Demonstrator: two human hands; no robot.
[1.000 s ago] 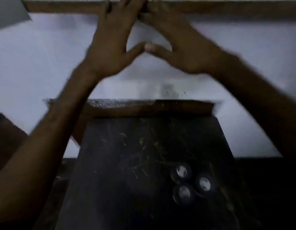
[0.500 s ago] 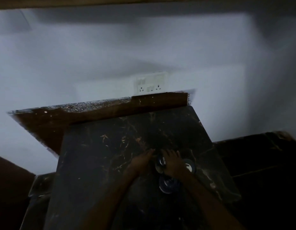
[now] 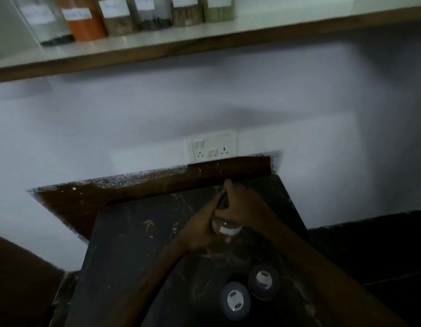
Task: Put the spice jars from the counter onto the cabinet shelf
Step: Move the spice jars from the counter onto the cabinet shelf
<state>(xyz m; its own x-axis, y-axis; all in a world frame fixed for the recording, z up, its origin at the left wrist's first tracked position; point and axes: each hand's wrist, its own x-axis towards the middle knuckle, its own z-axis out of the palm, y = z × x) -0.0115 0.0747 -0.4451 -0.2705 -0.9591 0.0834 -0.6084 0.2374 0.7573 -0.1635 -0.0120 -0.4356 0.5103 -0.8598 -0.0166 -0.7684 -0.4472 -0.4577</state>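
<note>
Both hands hold one clear spice jar (image 3: 224, 226) with a white label above the dark marble counter (image 3: 138, 251). My left hand (image 3: 200, 230) wraps its left side, and my right hand (image 3: 244, 208) covers its top and right side. Two more spice jars with dark lids stand on the counter nearer to me, one (image 3: 235, 300) at the front and one (image 3: 263, 280) to its right. The cabinet shelf (image 3: 204, 36) runs across the top, and several labelled jars (image 3: 124, 17) stand in a row on its left part.
A white switch and socket plate (image 3: 214, 146) sits on the pale wall just above the counter's brown back strip (image 3: 157, 185). The shelf's right part (image 3: 322, 13) holds nothing. Dark surfaces flank the counter on both sides.
The hands dropped from the shelf to the three jars on the counter, closed on one and lifted it. The view has tilted up, bringing the shelf jars into sight.
</note>
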